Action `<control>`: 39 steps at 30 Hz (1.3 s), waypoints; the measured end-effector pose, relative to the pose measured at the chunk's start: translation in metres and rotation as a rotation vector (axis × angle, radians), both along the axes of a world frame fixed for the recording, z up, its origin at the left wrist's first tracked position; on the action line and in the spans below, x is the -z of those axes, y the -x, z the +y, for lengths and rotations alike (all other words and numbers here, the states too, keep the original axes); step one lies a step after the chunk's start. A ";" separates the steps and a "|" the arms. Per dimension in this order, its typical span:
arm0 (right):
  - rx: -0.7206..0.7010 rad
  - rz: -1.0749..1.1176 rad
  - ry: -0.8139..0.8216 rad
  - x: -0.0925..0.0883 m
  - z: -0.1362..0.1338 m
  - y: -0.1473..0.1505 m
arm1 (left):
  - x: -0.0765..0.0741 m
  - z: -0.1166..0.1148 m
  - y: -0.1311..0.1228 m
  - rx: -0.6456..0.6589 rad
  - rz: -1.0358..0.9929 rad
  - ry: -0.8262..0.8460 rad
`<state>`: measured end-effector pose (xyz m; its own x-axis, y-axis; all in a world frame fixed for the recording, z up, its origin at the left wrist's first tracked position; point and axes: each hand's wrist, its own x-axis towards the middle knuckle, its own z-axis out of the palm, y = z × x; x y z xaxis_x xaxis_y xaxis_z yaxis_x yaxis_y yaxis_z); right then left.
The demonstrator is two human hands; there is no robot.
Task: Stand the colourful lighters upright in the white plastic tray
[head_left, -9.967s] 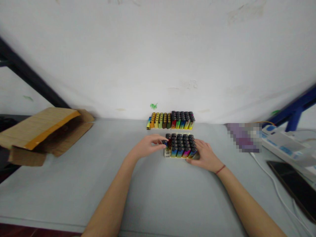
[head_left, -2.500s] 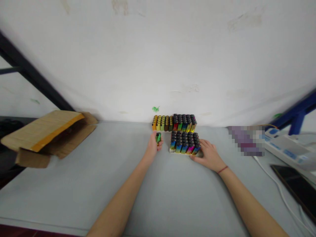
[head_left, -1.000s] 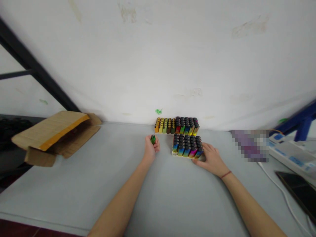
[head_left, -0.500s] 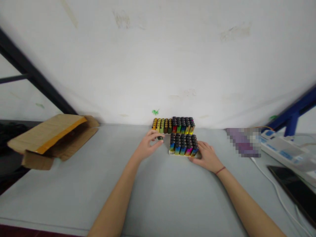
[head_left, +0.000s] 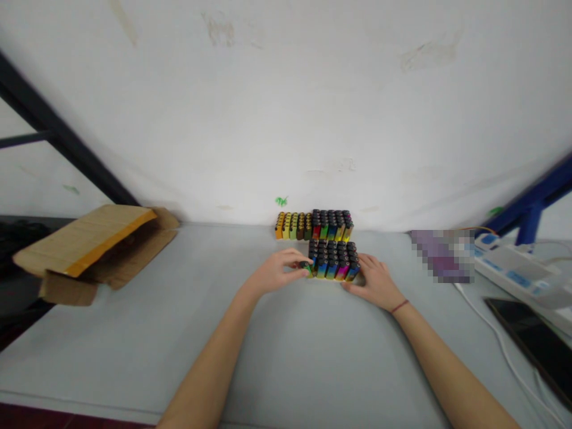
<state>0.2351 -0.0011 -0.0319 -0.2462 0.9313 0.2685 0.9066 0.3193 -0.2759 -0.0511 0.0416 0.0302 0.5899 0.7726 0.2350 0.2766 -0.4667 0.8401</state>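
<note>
My left hand (head_left: 277,273) pinches a lighter (head_left: 306,267) with a black top and a green body between thumb and fingers. That lighter is at the front left corner of a shallow tray of lighters (head_left: 331,269), which stand upright in rows with black tops and blue, teal and pink bodies. Against the tray's right side lies my right hand (head_left: 378,282), fingers along the edge and thumb at the front corner, gripping it. Behind stand a block of yellow and brown lighters (head_left: 292,226) and a block of black-topped, multicoloured lighters (head_left: 333,224).
An opened cardboard box (head_left: 96,250) lies on the grey table (head_left: 286,363) at the left. To the right are a power strip (head_left: 521,274), a white cable (head_left: 485,330) and a dark phone (head_left: 534,345). The white wall (head_left: 250,119) rises close behind the lighters.
My left hand has moved right and nearer to me, bringing its lighter from beside the tray to the tray's front left corner. My right hand has stayed on the tray.
</note>
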 end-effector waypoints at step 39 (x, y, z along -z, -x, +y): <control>-0.003 -0.003 0.011 -0.001 0.000 0.000 | 0.018 -0.002 -0.010 -0.070 0.022 -0.232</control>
